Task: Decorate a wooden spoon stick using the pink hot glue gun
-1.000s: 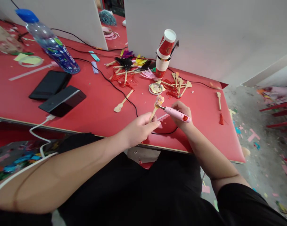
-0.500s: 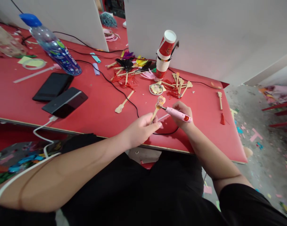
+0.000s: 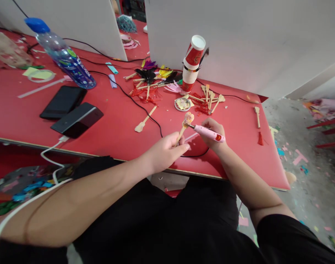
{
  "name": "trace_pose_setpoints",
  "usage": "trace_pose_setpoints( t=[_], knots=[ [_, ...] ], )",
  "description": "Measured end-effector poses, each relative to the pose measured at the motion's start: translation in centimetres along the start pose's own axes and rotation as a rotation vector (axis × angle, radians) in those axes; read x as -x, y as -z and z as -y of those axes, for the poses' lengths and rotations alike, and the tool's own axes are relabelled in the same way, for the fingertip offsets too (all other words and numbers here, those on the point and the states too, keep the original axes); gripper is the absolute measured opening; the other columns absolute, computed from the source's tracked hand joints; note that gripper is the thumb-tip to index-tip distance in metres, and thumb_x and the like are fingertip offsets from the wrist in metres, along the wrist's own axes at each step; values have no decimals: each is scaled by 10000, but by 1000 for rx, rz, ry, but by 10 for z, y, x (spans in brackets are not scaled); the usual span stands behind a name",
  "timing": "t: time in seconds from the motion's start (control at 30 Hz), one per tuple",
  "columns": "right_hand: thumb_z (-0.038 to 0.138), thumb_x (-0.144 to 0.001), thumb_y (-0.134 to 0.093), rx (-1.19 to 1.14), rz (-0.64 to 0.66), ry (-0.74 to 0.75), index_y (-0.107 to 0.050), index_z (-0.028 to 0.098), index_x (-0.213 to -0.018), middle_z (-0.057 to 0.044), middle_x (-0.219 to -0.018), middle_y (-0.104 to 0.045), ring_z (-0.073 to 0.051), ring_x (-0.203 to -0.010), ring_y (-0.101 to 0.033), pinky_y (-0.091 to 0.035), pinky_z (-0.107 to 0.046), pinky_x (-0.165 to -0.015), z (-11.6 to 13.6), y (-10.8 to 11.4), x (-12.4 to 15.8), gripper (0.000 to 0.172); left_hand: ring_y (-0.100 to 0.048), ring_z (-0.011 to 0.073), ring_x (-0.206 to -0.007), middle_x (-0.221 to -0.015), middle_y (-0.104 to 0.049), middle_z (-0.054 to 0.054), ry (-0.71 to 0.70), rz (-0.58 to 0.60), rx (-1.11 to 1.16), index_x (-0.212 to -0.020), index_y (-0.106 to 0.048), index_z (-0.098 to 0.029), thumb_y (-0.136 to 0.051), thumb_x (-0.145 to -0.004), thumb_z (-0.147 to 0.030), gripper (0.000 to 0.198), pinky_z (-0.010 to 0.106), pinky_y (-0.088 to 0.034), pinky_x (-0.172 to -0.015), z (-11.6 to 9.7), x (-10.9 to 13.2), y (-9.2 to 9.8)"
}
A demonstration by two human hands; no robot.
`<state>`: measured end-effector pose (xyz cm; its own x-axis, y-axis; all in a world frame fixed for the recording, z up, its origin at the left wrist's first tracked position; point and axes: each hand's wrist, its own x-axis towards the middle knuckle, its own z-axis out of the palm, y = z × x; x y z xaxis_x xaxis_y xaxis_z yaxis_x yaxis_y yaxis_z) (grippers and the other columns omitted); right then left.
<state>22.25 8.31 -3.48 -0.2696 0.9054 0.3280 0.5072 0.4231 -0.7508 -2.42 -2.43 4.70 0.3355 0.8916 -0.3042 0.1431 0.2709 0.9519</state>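
Note:
My left hand [image 3: 164, 152] pinches the stem of a small wooden stick [image 3: 181, 131] and holds it upright over the red table [image 3: 115, 121]. The stick's rounded head [image 3: 188, 118] carries a pale, glossy blob. My right hand [image 3: 212, 132] grips a pink pen-shaped tool [image 3: 208, 133], and its metal tip touches the stick's head from the right. A black cord [image 3: 196, 154] runs from the tool under my hands.
More wooden sticks [image 3: 210, 98], red tassels and coloured feathers [image 3: 153, 75] lie behind my hands, beside stacked paper cups [image 3: 192, 62] and a small round dish [image 3: 182, 104]. To the left are a water bottle [image 3: 63, 57], a phone [image 3: 63, 101] and a black power bank [image 3: 77, 119].
Both hands stay together on the stick and tool, with the tip still at the stick's head. The view has shifted slightly; nothing else moved.

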Motion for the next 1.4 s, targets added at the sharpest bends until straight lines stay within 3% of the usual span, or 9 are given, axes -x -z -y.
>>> trace_pose_setpoints(
  t=[0.27, 0.5, 0.73, 0.9, 1.13, 1.3, 1.4],
  knots=[
    [493, -850, -823, -36, 6, 6, -585, 266, -806, 25, -676, -603, -162, -627, -500, -361, -319, -605, 7, 2, -2, 332, -329, 95, -574, -650, -380, -105, -15, 0, -40, -897, -443, -256, -702, -1013, -370, 306, 264, -305, -590, 0, 0, 1],
    [633, -854, -856, -51, 11, -56, -563, 264, -779, 30, -645, -574, -155, -611, -483, -351, -321, -595, 12, 2, -4, 477, -376, 112, -660, -712, -394, -90, -43, -4, -46, -889, -431, -255, -722, -1002, -375, 335, 286, -368, -668, 4, -2, 2],
    [665, -863, -823, -131, 106, -97, -592, 254, -761, 10, -667, -618, -152, -610, -510, -377, -312, -567, 22, 12, -2, 483, -348, 92, -604, -703, -407, -87, -59, 45, 54, -913, -469, -248, -731, -1029, -410, 329, 245, -308, -572, 10, -4, 0],
    [540, -864, -782, -52, 41, 10, -636, 245, -779, 11, -659, -670, -151, -582, -564, -391, -303, -572, 22, 16, 1, 341, -220, 61, -537, -660, -323, -110, 81, 67, 324, -902, -454, -247, -668, -1086, -393, 318, 197, -209, -497, 4, -5, -2],
    [482, -859, -780, -59, -38, 174, -661, 247, -792, 15, -642, -682, -137, -534, -568, -404, -283, -536, 22, 23, 7, 271, -178, 41, -526, -683, -322, -108, 105, 51, 481, -861, -396, -243, -593, -1107, -280, 317, 164, -175, -471, -6, -4, -2],
    [551, -874, -788, -24, -176, 92, -599, 259, -742, 12, -623, -640, -149, -549, -543, -434, -297, -543, 21, 19, 6, 372, -183, 47, -528, -682, -335, -109, 76, 77, 454, -884, -411, -247, -599, -1102, -271, 289, 163, -187, -467, -5, -3, 1],
    [502, -885, -787, 10, -194, 57, -604, 256, -755, 13, -646, -655, -153, -572, -568, -455, -297, -567, 20, 16, 4, 333, -194, 49, -538, -693, -334, -106, 70, 121, 437, -880, -416, -247, -640, -1090, -300, 311, 164, -204, -469, -5, -1, -1]
  ],
)
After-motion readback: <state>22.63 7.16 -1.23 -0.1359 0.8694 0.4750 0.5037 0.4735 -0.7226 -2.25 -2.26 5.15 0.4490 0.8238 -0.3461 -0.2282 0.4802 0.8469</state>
